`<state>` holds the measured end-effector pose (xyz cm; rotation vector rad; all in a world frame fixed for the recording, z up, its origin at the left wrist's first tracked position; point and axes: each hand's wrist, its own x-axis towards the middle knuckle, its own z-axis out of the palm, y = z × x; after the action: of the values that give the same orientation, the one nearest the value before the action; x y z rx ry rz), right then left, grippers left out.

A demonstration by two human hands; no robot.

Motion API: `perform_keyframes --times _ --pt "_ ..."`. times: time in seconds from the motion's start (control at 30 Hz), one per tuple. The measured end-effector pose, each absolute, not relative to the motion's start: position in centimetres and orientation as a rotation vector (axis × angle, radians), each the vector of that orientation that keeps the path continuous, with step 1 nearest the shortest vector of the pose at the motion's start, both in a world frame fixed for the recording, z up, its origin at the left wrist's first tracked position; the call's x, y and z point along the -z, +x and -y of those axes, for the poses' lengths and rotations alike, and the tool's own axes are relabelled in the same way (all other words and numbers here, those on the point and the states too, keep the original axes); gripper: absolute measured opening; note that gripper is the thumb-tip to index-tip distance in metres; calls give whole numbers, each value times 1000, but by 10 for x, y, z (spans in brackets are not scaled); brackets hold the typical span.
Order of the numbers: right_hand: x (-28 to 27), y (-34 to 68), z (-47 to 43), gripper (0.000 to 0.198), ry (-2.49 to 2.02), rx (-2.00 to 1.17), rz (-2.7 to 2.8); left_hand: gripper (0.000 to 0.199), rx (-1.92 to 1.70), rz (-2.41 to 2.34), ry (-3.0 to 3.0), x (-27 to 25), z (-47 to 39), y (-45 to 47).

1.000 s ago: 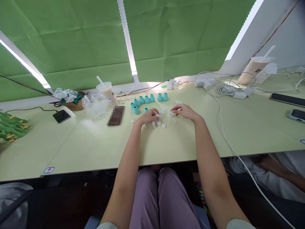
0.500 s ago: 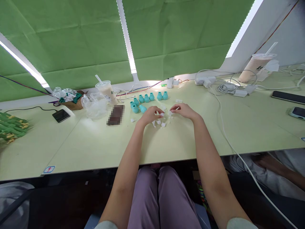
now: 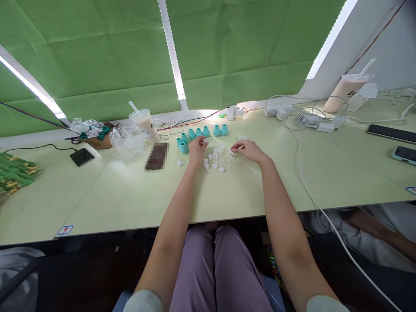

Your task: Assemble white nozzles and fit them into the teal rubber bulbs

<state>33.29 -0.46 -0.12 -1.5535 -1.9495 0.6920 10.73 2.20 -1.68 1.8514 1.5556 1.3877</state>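
Note:
My left hand (image 3: 197,151) is closed in a pinch on a small white piece (image 3: 206,140), held beside a group of small turquoise vase-shaped pots (image 3: 183,147). It hides part of the desk behind it. Between my hands lie several loose white fragments (image 3: 215,166), some flat and petal-like, others crumbly. My right hand (image 3: 249,151) is at the right edge of these fragments, thumb and fingertips brought together low over the desk. What those fingertips hold, if anything, is too small to make out. More turquoise pots (image 3: 216,130) stand upright in a row farther back.
A blurred dark rectangle (image 3: 157,156), a clear plastic bag (image 3: 128,145) and a drink cup (image 3: 145,123) are on the left. White cables (image 3: 308,120) and chargers lie at the back right, with phones (image 3: 404,154) beyond. A person's arm (image 3: 383,232) shows at lower right.
My left hand has moved left and back from the fragments towards the turquoise pots, carrying the white piece and uncovering more fragments. My right hand stays in nearly the same place.

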Motion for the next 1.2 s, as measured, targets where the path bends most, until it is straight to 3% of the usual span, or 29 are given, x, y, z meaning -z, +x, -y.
perform_keyframes --times 0.47,0.57,0.73,0.93,1.07,1.2 --pt "0 329 7 16 -1562 -651 1945 22 -547 -2044 2475 21 -16 110" --pt "-2 328 8 16 -1534 -625 1921 31 -623 -2004 2497 14 -13 109" --pt "-6 313 8 18 -1322 -663 1819 31 -1132 -1728 2242 -8 -6 110" --pt "-7 292 12 31 -1052 -775 1719 42 -881 -1105 1915 -12 -1 115" --pt "-11 297 16 39 -1137 -728 1726 38 -1024 -1059 1744 -10 0 108" --pt "-18 296 26 26 -1087 -732 2248 40 -1219 -1035 1536 -10 -4 96"
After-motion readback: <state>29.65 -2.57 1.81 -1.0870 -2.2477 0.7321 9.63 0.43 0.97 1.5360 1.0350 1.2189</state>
